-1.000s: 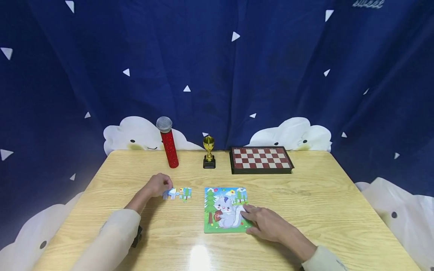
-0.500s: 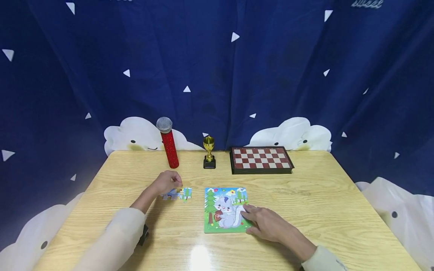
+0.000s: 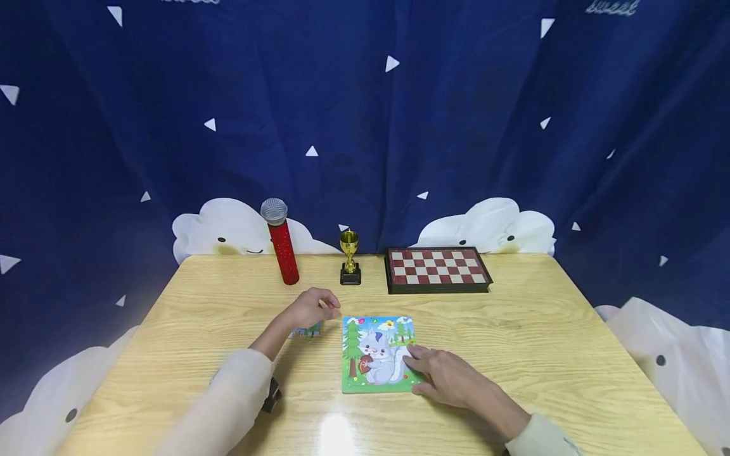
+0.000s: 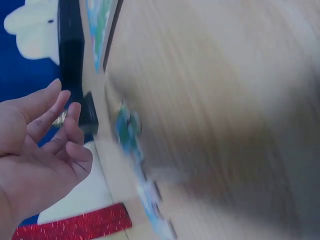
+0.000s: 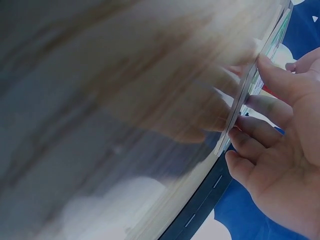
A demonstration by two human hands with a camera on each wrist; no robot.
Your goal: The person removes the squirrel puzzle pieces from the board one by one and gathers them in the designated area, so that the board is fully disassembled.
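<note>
A square puzzle (image 3: 373,364) with a squirrel picture lies on the table in the middle of the head view. My right hand (image 3: 447,377) rests on its right edge; in the right wrist view the fingers (image 5: 262,102) touch the board's side. My left hand (image 3: 312,308) hovers just left of the puzzle's top left corner. Its fingers (image 4: 72,127) are loosely bent, and the left wrist view shows nothing between them. Below that hand lie several small puzzle pieces (image 3: 310,331), joined in a row and partly hidden by it; they look blurred in the left wrist view.
Along the table's back stand a red microphone (image 3: 285,253), a small gold trophy cup (image 3: 350,256) on a black base, and a red and white checkered board (image 3: 438,269) in a black frame. A dark blue curtain (image 3: 365,114) hangs behind the wooden table (image 3: 513,335).
My left hand has moved right, from the left end of the joined pieces past their right end towards the puzzle. The right hand has stayed on the puzzle's edge.
</note>
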